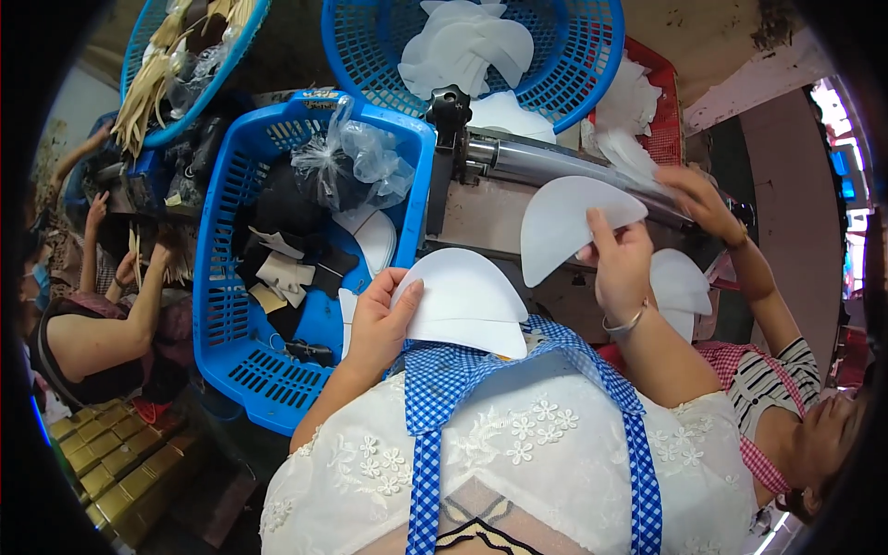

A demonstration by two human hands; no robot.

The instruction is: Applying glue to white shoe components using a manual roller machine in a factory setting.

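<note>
My left hand (377, 319) grips white half-moon sheets (467, 294) in front of my chest, thumb on top. At least two of them overlap, their rounded edges pointing away from me. A single greyish-white half-moon sheet (562, 227) is pinched between the thumb and fingers of my right hand (618, 264), raised in front of a shiny metal roller (564, 168). Both hands are closed, and the fingers beneath the sheets are partly hidden. More white curved sheets (681, 289) lie right of my right wrist.
A blue basket (222, 305) at left holds dark scraps, plastic bags and white pieces. Beyond the roller stand a round blue basket (606, 55) of white sheets and a red basket (661, 139). A co-worker's hand (698, 202) reaches over the roller's right end; other people work at far left.
</note>
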